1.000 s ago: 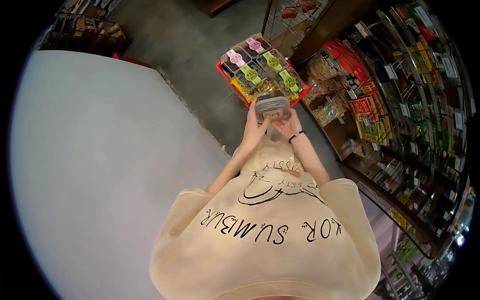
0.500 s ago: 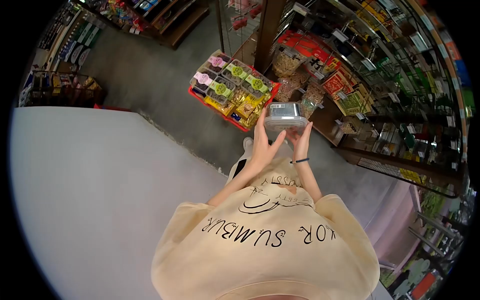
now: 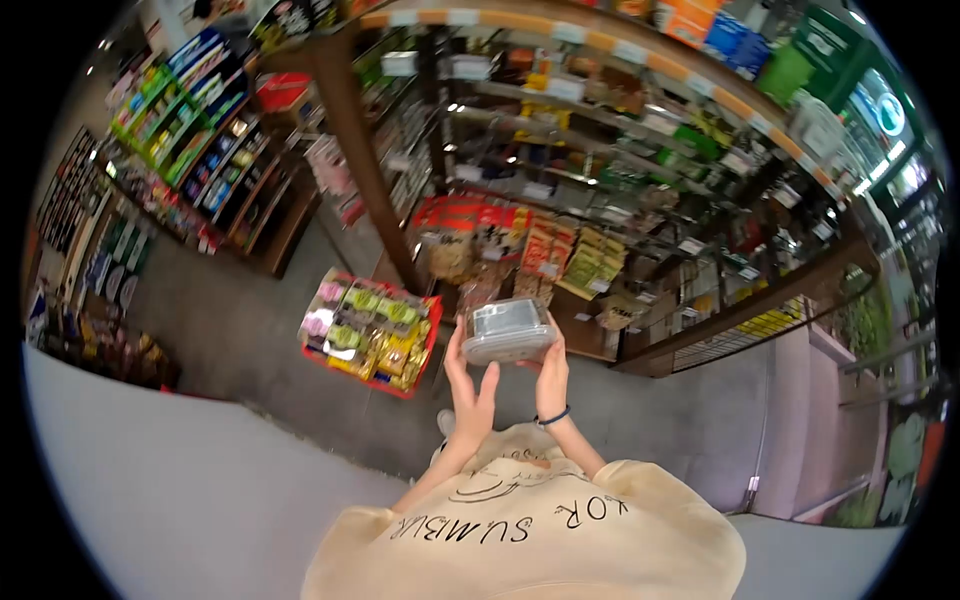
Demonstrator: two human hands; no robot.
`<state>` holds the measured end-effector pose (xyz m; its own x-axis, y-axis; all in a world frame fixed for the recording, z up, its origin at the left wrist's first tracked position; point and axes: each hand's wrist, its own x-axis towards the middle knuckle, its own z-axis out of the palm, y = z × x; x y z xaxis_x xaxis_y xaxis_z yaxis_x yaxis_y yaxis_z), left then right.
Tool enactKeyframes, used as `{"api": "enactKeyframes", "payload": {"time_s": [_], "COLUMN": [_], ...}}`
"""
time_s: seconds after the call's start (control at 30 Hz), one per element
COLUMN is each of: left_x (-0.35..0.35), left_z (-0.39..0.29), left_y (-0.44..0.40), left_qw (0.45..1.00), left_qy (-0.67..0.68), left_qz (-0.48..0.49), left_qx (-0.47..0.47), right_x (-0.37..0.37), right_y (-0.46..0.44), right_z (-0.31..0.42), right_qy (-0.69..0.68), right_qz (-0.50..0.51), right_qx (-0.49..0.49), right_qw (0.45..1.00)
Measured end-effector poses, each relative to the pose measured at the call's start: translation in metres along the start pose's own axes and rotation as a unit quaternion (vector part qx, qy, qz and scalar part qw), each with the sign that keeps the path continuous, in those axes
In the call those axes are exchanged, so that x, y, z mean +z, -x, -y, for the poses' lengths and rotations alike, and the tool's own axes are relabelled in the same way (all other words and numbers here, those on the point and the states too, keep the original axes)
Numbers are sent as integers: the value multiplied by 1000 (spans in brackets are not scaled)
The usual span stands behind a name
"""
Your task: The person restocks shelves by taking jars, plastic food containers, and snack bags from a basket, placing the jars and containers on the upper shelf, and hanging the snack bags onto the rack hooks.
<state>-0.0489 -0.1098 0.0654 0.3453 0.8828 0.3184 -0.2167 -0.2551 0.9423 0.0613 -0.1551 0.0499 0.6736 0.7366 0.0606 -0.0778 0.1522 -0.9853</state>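
Between my two hands is a clear plastic food container, its pale rim facing me and a grey, label-like panel showing on it. My left hand is closed around the container's left side, with the thumb raised near the front. On the other side, my right hand grips the right edge; a dark band circles that wrist. What lies inside the container cannot be made out. Just left of my hands stands a red-edged tray with packs bearing pink and green labels and yellow packets.
Ahead, a shelving unit carries many packaged goods, with bagged snacks on its low shelf. A dark wooden post rises behind the tray. Further left stands another stocked shelf. A pale counter surface lies at the lower left.
The view has tilted up and turned, so more shelving shows and the tray sits lower and further left. Both hands still hold the container, now tipped a little differently.
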Motion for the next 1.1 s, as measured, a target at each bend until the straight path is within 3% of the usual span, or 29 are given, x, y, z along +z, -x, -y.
{"api": "enactKeyframes", "payload": {"time_s": [0.07,0.2,0.4,0.6,0.8,0.87,0.93,1.07,1.1], "left_x": [40,88,157,219,255,264,272,285,287], "left_z": [-18,-33,-53,-67,-101,-113,-122,-124,-124], "left_y": [1,8,26,23,-15,-33,-49,-84,-94], "left_qw": [998,998,985,976,955,954,960,956,964], "left_qy": [52,-2,-62,-97,-129,-114,-80,-70,-56], "left_qz": [10,48,155,161,174,170,171,147,146], "left_qx": [-19,-26,-32,109,201,220,206,244,215], "right_x": [-38,-85,-153,-206,-225,-228,-230,-227,-229], "right_y": [-3,1,19,35,7,-10,-24,-51,-58], "right_z": [27,48,76,100,133,151,164,197,204], "right_qy": [31,79,-4,-42,-71,-53,-77,-54,44], "right_qz": [-8,-49,-131,-215,-194,-173,-139,-116,-132], "right_qx": [-30,-87,-99,-188,-206,-258,-249,-281,-318], "right_qw": [999,992,986,958,957,949,955,951,938]}}
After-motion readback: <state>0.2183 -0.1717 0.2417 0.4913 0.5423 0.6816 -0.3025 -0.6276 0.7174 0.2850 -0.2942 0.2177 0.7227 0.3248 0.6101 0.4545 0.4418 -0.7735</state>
